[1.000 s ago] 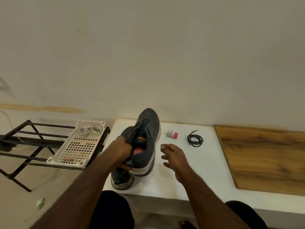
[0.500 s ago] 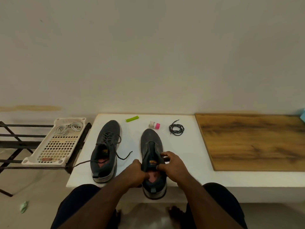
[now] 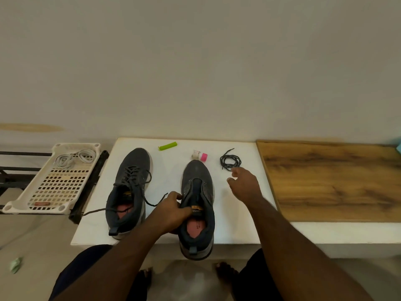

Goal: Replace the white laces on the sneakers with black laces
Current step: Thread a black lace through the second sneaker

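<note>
A person sits at a white tabletop [image 3: 234,213] in the lower middle of the frame. Two dark grey sneakers stand on it, toes pointing up the frame. The left sneaker [image 3: 128,192] has a black lace threaded through it, and the loose ends trail out to both sides. The right sneaker [image 3: 197,205] has no lace in its holes, and its heel hangs a little over the near edge of the tabletop.

The left hand [image 3: 173,211] grips the right sneaker at its left side, with fingers curled round the edge of the opening near the tongue. The right hand [image 3: 245,183] is above the tabletop just right of that sneaker. Its fingers are loosely bent and a little spread, and they hold nothing. Just above the fingertips lies a coiled black lace [image 3: 230,159].

A small bottle with a pink cap [image 3: 200,155] lies near the toe of the right sneaker. A green tube [image 3: 167,146] lies near the top edge of the tabletop. At the left of the frame a white plastic tray [image 3: 54,192] holds the white laces [image 3: 73,158]. A wooden board [image 3: 334,181] fills the right side.
</note>
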A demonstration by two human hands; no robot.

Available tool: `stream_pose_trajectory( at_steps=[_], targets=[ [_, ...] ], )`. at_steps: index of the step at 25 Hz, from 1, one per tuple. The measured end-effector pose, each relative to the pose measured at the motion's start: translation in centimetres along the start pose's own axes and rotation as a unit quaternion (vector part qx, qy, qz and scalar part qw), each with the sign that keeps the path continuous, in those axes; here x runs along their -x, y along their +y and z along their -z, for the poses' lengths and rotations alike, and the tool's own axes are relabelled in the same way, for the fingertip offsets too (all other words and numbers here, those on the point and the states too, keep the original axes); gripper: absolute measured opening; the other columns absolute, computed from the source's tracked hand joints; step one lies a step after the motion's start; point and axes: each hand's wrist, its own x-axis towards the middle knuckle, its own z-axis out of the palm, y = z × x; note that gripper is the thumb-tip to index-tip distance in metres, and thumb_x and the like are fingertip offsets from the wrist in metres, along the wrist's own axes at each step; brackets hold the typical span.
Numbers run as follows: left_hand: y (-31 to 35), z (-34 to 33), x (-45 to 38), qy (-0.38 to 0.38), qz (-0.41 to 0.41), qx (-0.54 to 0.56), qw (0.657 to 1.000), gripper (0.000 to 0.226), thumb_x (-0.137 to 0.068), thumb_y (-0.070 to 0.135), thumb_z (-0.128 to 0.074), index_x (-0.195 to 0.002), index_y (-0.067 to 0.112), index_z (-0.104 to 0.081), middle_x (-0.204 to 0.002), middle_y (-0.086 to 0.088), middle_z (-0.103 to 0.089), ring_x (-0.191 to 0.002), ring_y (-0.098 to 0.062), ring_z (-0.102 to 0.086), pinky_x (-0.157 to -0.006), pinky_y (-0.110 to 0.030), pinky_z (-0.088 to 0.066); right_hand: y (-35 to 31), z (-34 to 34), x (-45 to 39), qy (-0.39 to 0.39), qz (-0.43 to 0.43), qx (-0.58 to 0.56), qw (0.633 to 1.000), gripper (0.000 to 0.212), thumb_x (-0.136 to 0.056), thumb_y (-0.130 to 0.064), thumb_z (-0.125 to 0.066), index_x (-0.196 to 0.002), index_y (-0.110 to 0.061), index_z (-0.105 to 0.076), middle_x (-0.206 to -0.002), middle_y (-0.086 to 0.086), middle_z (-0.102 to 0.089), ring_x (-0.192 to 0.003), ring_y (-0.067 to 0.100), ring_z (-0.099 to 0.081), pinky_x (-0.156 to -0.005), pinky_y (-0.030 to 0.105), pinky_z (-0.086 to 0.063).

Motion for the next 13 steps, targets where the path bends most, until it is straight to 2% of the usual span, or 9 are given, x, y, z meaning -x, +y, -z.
stream_pose_trajectory(
  at_steps=[6,7,9,11,13],
  targets=[
    [-0.9,0.2,-1.1,0.005,-0.006,0.000,1.000,0.066,-0.084,0.042,-0.074,-0.136,0.022,-0.038,-0.101,0.004,-0.059,-0.088,-0.017,-0.068,-0.073,-0.042,-0.063,-0.2,-1.2,-5.5,-0.046,0.060,0.188,0.979,0.067,-0.098,-0.015,-0.058,-0.156,-0.015,-0.025,-0.162,0.007,-0.028,-0.151,0.029,-0.021,-0.121,0.047,-0.027],
    [-1.0,0.2,-1.3,0.003,-0.005,0.003,1.000,0.065,-0.084,0.043,-0.074,-0.135,0.023,-0.037,-0.101,0.004,-0.060,-0.088,-0.018,-0.068,-0.073,-0.042,-0.063,-0.3,-1.5,-5.7,-0.051,0.055,0.211,0.975,0.065,-0.099,-0.017,-0.057,-0.156,-0.015,-0.026,-0.162,0.008,-0.029,-0.151,0.030,-0.022,-0.120,0.047,-0.028],
    [-1.0,0.2,-1.5,-0.002,-0.002,0.009,1.000,0.065,-0.083,0.045,-0.074,-0.133,0.025,-0.037,-0.103,0.003,-0.060,-0.090,-0.019,-0.068,-0.073,-0.043,-0.063,0.0,-2.1,-4.9,-0.030,0.052,0.259,0.964,0.053,-0.101,-0.022,-0.055,-0.150,-0.017,-0.038,-0.154,0.008,-0.042,-0.143,0.030,-0.037,-0.114,0.044,-0.036],
    [-1.2,0.3,-1.5,-0.005,-0.005,0.014,1.000,0.065,-0.082,0.048,-0.075,-0.132,0.027,-0.038,-0.105,0.003,-0.059,-0.091,-0.018,-0.068,-0.073,-0.042,-0.063,0.6,-3.0,-3.5,-0.004,0.080,0.294,0.952,0.037,-0.101,-0.021,-0.053,-0.138,-0.018,-0.055,-0.138,0.006,-0.058,-0.126,0.026,-0.054,-0.106,0.038,-0.046],
    [-1.4,0.4,-1.4,-0.002,-0.008,0.015,1.000,0.067,-0.081,0.054,-0.074,-0.131,0.028,-0.039,-0.112,0.005,-0.058,-0.096,-0.016,-0.065,-0.073,-0.038,-0.061,0.5,-3.5,-1.7,-0.008,0.111,0.280,0.954,0.028,-0.100,-0.020,-0.052,-0.124,-0.018,-0.066,-0.119,0.005,-0.068,-0.109,0.025,-0.062,-0.094,0.034,-0.052]
  ],
)
